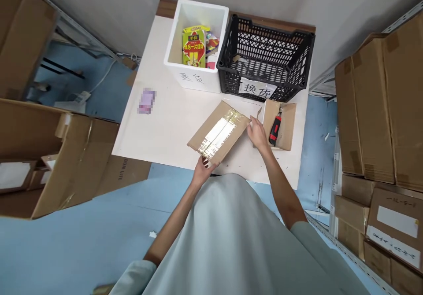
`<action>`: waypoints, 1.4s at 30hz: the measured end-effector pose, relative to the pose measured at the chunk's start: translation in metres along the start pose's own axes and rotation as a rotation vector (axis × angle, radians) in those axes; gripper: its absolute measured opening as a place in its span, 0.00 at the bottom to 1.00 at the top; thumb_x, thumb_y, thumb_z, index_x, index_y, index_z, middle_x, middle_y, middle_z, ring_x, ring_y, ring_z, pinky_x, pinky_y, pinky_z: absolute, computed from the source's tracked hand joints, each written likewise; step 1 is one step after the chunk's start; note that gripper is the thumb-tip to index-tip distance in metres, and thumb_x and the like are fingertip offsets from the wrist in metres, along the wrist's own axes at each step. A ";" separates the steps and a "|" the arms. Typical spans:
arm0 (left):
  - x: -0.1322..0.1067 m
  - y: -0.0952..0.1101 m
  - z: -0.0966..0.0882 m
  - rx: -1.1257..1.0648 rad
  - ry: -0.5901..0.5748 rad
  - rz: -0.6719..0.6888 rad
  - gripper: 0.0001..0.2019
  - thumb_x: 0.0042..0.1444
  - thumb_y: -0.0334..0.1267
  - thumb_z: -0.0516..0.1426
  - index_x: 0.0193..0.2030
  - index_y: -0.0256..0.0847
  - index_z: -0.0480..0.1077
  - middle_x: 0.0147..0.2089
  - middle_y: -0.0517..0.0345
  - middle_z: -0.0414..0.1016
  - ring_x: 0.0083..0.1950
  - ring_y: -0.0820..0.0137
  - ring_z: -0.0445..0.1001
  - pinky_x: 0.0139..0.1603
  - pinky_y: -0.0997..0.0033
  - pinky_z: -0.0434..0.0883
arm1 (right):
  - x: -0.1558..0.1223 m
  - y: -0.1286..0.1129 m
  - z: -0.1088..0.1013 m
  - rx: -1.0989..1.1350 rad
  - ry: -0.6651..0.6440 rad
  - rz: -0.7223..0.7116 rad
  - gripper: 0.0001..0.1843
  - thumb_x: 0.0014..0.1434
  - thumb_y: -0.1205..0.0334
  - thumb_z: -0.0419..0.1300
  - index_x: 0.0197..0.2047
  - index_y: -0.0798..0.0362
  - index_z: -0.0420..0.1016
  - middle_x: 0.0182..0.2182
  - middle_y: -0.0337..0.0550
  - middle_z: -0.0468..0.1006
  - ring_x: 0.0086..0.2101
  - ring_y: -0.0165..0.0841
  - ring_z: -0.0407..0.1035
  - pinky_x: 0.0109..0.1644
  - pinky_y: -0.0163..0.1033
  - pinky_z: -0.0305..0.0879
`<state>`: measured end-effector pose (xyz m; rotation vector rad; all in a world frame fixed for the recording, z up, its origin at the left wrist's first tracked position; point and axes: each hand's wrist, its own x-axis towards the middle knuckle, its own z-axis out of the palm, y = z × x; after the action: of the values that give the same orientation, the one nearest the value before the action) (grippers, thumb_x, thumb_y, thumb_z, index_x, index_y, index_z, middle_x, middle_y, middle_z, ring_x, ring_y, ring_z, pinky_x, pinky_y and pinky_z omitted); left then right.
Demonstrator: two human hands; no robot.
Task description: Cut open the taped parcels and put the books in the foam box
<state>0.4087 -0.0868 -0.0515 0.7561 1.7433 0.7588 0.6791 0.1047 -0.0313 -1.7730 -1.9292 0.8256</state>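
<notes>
A flat cardboard box (pixel 205 137) with shiny packing tape and a glared white label lies tilted between my hands over the table. My left hand (pixel 204 171) grips its near lower corner, thumb along the edge and fingers partly hidden beneath. At its far right corner, my right hand (pixel 257 133) pinches the edge with the fingers closed. Just right of that hand stands a small open cardboard box (pixel 287 132). A red and black utility knife (pixel 275 128) rests in it.
Along the table's (pixel 158 132) back stand a white foam box (pixel 200 80) containing colourful books (pixel 194 48) and a black plastic crate (pixel 228 77) with a paper sign. A blurred purple item (pixel 146 101) lies left. Cartons (pixel 373 105) fill the right rack; a large open carton (pixel 76 163) stands left.
</notes>
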 end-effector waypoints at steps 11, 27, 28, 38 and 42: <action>0.041 -0.017 -0.088 0.041 0.095 0.077 0.50 0.38 0.45 0.78 0.71 0.41 0.71 0.71 0.39 0.80 0.70 0.47 0.80 0.71 0.46 0.79 | -0.077 0.014 0.036 0.361 -0.183 0.138 0.28 0.69 0.59 0.62 0.70 0.51 0.82 0.69 0.51 0.84 0.68 0.47 0.78 0.77 0.56 0.72; 0.120 0.014 -0.292 0.148 -0.139 0.178 0.37 0.54 0.60 0.73 0.65 0.41 0.81 0.67 0.43 0.85 0.72 0.45 0.81 0.75 0.47 0.77 | -0.135 -0.146 0.164 0.498 0.081 0.472 0.33 0.68 0.33 0.67 0.61 0.51 0.89 0.62 0.52 0.89 0.65 0.50 0.82 0.75 0.57 0.75; 0.128 0.018 -0.300 0.144 -0.137 0.201 0.36 0.57 0.60 0.72 0.67 0.41 0.80 0.68 0.43 0.85 0.73 0.46 0.80 0.76 0.48 0.76 | -0.129 -0.156 0.165 0.491 0.121 0.463 0.33 0.69 0.33 0.66 0.62 0.51 0.88 0.62 0.53 0.89 0.64 0.51 0.83 0.74 0.57 0.75; 0.210 0.022 -0.307 0.033 -0.242 0.228 0.33 0.65 0.59 0.68 0.68 0.37 0.79 0.72 0.39 0.81 0.75 0.49 0.78 0.77 0.49 0.75 | -0.075 -0.183 0.194 0.362 0.210 0.604 0.44 0.68 0.17 0.52 0.44 0.52 0.85 0.46 0.54 0.90 0.53 0.48 0.84 0.60 0.50 0.81; 0.210 0.012 -0.306 0.017 -0.213 0.122 0.32 0.63 0.57 0.69 0.66 0.36 0.79 0.73 0.37 0.81 0.75 0.50 0.79 0.79 0.49 0.73 | -0.081 -0.187 0.207 0.476 0.205 0.662 0.48 0.66 0.13 0.49 0.45 0.51 0.83 0.52 0.56 0.89 0.56 0.46 0.84 0.58 0.46 0.83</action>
<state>0.0628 0.0455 -0.0808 0.9276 1.5248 0.7185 0.4144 -0.0129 -0.0553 -2.0798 -0.8974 1.1371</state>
